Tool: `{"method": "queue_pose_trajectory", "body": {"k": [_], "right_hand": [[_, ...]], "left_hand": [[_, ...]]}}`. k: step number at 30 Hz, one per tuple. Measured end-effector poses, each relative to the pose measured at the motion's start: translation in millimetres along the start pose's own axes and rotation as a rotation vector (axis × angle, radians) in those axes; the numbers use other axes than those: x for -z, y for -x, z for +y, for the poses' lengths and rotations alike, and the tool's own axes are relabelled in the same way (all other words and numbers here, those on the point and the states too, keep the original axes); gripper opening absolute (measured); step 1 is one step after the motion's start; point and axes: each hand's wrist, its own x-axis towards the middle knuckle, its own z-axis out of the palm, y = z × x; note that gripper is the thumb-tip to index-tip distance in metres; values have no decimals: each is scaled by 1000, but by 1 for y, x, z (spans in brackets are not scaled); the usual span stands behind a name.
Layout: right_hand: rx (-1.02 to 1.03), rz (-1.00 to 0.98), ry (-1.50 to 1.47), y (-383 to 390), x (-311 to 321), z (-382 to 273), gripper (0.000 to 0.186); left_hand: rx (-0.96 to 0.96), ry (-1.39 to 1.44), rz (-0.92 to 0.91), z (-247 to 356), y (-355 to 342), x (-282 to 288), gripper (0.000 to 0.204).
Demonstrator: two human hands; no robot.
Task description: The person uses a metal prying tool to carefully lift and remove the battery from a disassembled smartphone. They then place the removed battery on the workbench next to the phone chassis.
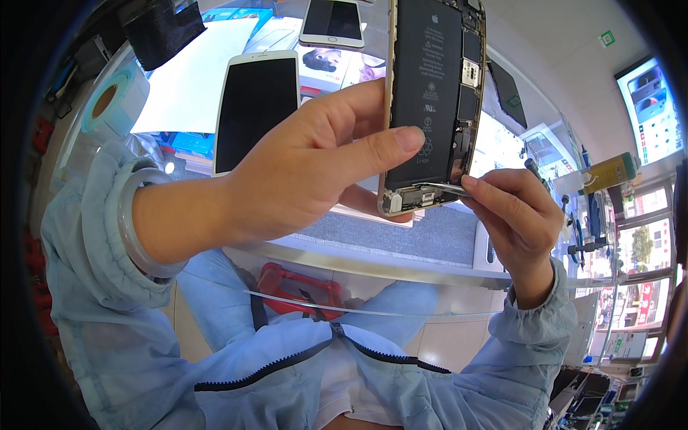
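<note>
An opened smartphone body [434, 100] is held up in front of me, its black battery [424, 86] and inner parts facing me. My left hand [322, 154] grips it from the left, thumb across the battery and fingers behind the frame. In my right hand [519, 211] is a thin pair of metal tweezers [446, 188], pinched between thumb and fingers. The tips reach the lower edge of the battery, by the parts at the phone's bottom end. Whether they grip anything is too small to tell.
Left of the phone, a white-framed screen [258, 107] lies on the glass counter, with another phone [332, 25] beyond it. A tape roll [107, 100] stands at far left. A yellow-labelled bottle [605, 174] is at right. Below the counter edge sits a red object [299, 290].
</note>
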Motion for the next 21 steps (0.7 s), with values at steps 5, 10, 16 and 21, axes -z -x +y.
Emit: {"method": "queue_pose_trajectory", "body": {"k": [5, 10, 16, 21], "right_hand": [[20, -18, -4, 0, 0, 0, 30], [86, -16, 93, 2, 1, -2, 31], [102, 13, 99, 3, 0, -5, 33], [8, -2, 12, 0, -1, -11, 28]], "left_hand": [[2, -11, -5, 0, 0, 0, 39], [23, -27, -10, 2, 2, -1, 39], [62, -23, -16, 2, 2, -1, 38], [51, -2, -9, 2, 2, -1, 38]]}}
